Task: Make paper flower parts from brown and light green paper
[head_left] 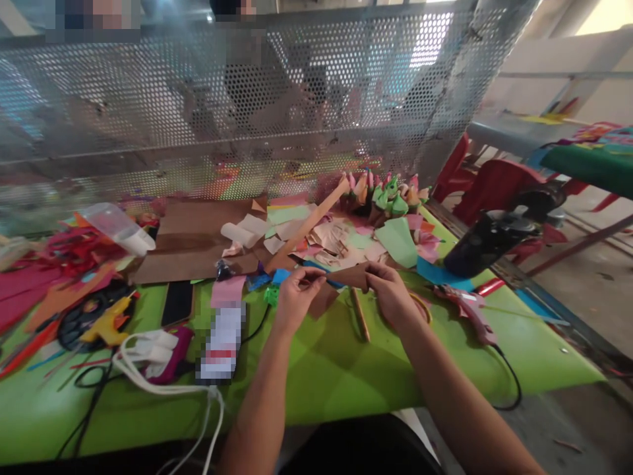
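Note:
A piece of brown paper [350, 276], rolled to a narrow cone-like shape, is held level above the green table. My right hand [390, 293] pinches its wider end between thumb and fingers. At the pointed end, the fingertips of my left hand [301, 295] are pinched together. Below the hands lie a flat brown paper piece [324, 302] and a slim brown stick [361, 316]. A yellowish ring, perhaps a tape roll [424, 309], is partly hidden by my right wrist. Beyond the hands spreads a heap of paper scraps [331, 239].
A pink glue gun [469, 310] and a dark tumbler [477, 247] are at right. Paper flowers [390, 194] stand at the back, before a perforated metal screen [297, 99]. On the left are a yellow glue gun [109, 322], a phone [222, 343] and white cables [168, 388].

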A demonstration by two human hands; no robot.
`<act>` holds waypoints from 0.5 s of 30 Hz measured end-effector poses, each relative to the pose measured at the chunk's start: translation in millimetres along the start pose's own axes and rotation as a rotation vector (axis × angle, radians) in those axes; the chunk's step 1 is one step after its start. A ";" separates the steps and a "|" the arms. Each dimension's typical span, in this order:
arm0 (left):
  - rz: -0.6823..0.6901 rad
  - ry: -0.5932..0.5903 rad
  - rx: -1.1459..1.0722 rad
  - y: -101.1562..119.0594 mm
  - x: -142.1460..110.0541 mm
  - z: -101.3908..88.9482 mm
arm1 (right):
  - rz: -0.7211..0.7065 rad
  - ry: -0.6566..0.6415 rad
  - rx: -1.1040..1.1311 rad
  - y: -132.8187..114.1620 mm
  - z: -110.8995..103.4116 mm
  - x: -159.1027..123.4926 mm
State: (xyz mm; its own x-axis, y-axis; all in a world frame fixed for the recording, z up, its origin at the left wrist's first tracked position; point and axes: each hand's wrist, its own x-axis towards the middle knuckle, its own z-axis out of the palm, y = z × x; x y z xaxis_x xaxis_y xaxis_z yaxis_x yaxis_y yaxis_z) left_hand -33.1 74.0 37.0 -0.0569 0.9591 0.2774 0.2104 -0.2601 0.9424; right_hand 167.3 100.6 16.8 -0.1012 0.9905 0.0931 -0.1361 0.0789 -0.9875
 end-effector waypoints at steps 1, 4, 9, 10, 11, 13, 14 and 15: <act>-0.003 -0.006 -0.003 0.3 0.1 -0.2 | 0.006 0.004 0.007 -0.2 0.2 -0.1; -0.017 -0.009 -0.016 0.1 0.5 -0.2 | 0.008 0.013 0.037 -2.1 1.3 -0.8; -0.075 0.038 -0.086 -4.8 2.1 1.9 | -0.018 0.029 0.033 -11.2 3.3 -4.9; -0.086 0.056 -0.111 -6.7 2.7 2.3 | -0.032 0.028 0.030 -13.3 3.7 -6.2; -0.098 0.079 -0.135 -8.7 3.3 2.7 | -0.054 0.030 0.027 -15.2 4.1 -7.6; -0.125 0.140 -0.180 -12.9 4.6 3.4 | -0.118 0.040 0.017 -17.4 5.1 -10.0; -0.142 0.173 -0.200 -14.7 5.0 3.7 | -0.152 0.045 0.009 -17.5 5.7 -11.0; -0.160 0.202 -0.220 -16.3 5.3 4.1 | -0.181 0.045 -0.002 -17.1 6.3 -11.8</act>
State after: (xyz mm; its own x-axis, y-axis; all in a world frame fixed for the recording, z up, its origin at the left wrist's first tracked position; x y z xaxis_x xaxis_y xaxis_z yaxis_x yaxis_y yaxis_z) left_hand -32.8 83.9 22.3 -0.2691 0.9538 0.1335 -0.0314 -0.1472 0.9886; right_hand 164.7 86.8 33.4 -0.0308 0.9643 0.2632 -0.1458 0.2562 -0.9556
